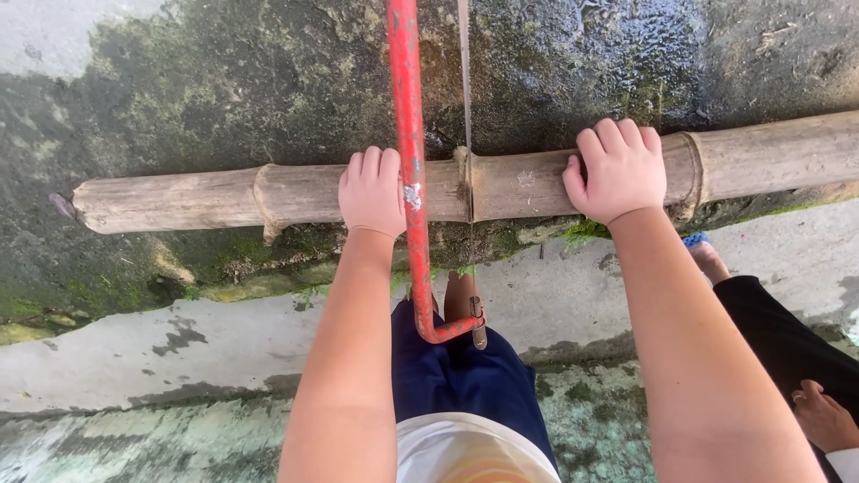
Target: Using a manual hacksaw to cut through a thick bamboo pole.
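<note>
Bamboo pole (pixel 501 183) is pinned by left hand (pixel 371 192) and right hand (pixel 617 170), fingers curled over it; press evenly beside the red saw (pixel 412 170).

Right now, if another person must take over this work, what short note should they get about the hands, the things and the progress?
Left hand: pressing down on the long grey-brown bamboo pole, left of the cut.
Right hand: gripping the pole right of the cut.
Red metal-framed bow saw: held by neither hand, blade resting in the cut near a node.
Pole lies across a mossy concrete gutter.
Done: cut started. Left: pole not yet severed.
</note>
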